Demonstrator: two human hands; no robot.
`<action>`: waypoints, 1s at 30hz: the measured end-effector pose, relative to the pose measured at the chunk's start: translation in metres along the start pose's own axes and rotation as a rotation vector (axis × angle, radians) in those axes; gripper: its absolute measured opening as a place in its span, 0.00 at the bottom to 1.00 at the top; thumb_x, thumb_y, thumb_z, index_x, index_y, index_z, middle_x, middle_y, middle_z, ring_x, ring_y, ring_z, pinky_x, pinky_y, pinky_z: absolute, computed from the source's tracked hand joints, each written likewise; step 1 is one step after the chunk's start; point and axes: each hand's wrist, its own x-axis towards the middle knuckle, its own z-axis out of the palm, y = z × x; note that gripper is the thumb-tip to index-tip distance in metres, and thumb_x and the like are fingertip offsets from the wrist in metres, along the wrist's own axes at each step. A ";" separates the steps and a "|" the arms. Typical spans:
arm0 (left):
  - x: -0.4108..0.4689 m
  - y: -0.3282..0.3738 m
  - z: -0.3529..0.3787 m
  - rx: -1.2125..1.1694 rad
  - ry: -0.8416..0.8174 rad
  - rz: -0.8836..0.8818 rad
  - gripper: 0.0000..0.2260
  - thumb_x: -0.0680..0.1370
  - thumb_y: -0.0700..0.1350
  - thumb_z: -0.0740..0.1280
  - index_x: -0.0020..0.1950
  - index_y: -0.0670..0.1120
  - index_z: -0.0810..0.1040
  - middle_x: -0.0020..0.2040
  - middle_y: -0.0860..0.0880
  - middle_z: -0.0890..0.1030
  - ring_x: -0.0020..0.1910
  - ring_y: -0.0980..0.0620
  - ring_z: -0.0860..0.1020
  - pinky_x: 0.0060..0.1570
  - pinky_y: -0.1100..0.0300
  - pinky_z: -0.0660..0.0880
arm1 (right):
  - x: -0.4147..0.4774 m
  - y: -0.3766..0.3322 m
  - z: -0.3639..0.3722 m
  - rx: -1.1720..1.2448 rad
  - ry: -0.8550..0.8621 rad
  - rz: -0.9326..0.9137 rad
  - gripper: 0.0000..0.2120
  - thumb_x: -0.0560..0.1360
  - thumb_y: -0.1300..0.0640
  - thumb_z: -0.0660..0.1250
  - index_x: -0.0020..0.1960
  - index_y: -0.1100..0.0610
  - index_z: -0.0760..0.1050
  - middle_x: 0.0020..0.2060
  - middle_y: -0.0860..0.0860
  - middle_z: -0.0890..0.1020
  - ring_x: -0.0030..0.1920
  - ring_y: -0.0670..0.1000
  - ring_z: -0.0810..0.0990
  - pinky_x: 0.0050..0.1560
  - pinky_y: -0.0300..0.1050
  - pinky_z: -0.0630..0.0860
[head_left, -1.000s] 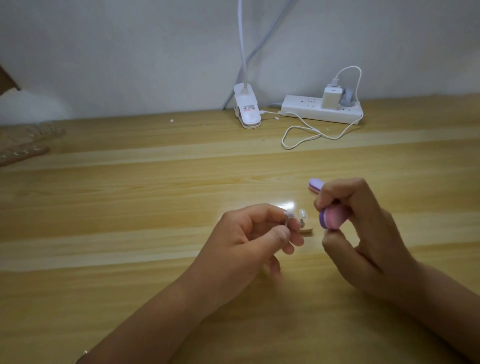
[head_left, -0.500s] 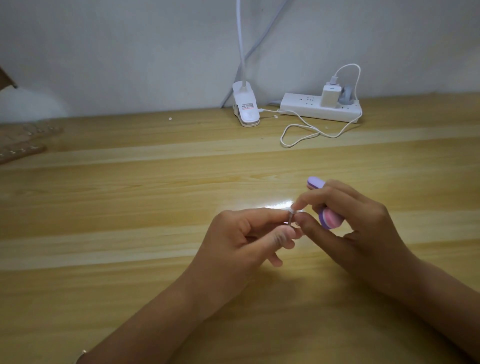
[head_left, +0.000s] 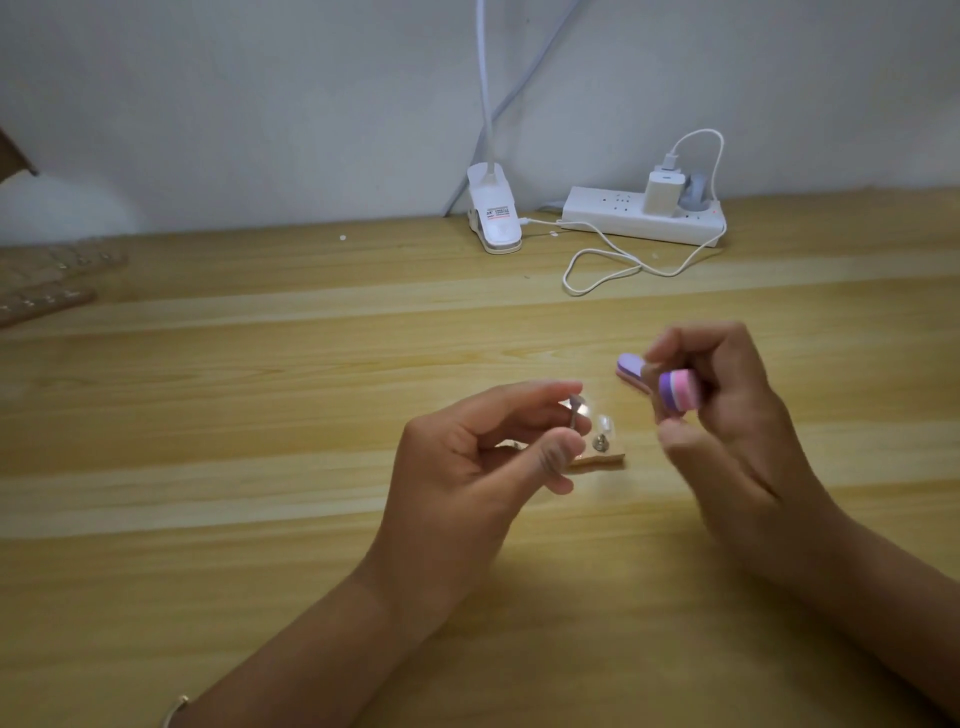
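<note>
The small metal piece (head_left: 575, 411) in your left hand (head_left: 467, 462) is a short, thin, grey pin with a thicker head on top. It stands nearly upright just above the table (head_left: 208, 415), a little right of the middle of the view. You pinch it between thumb and forefinger, and your other fingers are loosely curled beneath.

At 3 o'clock from it, close but apart, is the buffer block (head_left: 678, 391). It is a stubby bar stacked in purple, pale pink and deeper pink layers, with a lilac end poking out at 10 o'clock. Your right hand (head_left: 727, 415), blurred, has its fingers and thumb wrapped round the block.

At 5 o'clock from the pin a small card (head_left: 597, 460) lies on the table, with a clear bubble and a metal stud on it.

At 12 o'clock the white lamp clip (head_left: 493, 218) carries a label in red and dark print, too small to read. The power strip (head_left: 613, 218) at 1 o'clock shows no legible writing.
</note>
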 end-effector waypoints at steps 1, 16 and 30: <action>0.000 0.000 0.000 -0.009 0.002 -0.014 0.12 0.72 0.35 0.72 0.54 0.43 0.83 0.44 0.43 0.85 0.41 0.48 0.84 0.38 0.60 0.80 | 0.000 0.001 -0.001 0.047 -0.002 0.031 0.13 0.74 0.57 0.57 0.58 0.48 0.66 0.45 0.53 0.72 0.43 0.52 0.71 0.51 0.58 0.73; 0.001 0.001 -0.001 -0.073 -0.036 -0.074 0.12 0.70 0.38 0.74 0.53 0.40 0.84 0.42 0.43 0.86 0.37 0.50 0.84 0.40 0.60 0.80 | 0.008 0.006 -0.006 -0.324 0.072 -0.296 0.15 0.75 0.67 0.72 0.61 0.59 0.79 0.53 0.55 0.81 0.55 0.50 0.81 0.58 0.43 0.76; 0.003 0.005 -0.005 -0.208 -0.081 -0.161 0.12 0.71 0.37 0.71 0.54 0.36 0.83 0.41 0.43 0.85 0.37 0.48 0.83 0.39 0.59 0.79 | 0.004 0.006 -0.003 -0.381 0.084 -0.382 0.14 0.76 0.68 0.71 0.61 0.64 0.79 0.51 0.58 0.82 0.51 0.56 0.83 0.54 0.49 0.79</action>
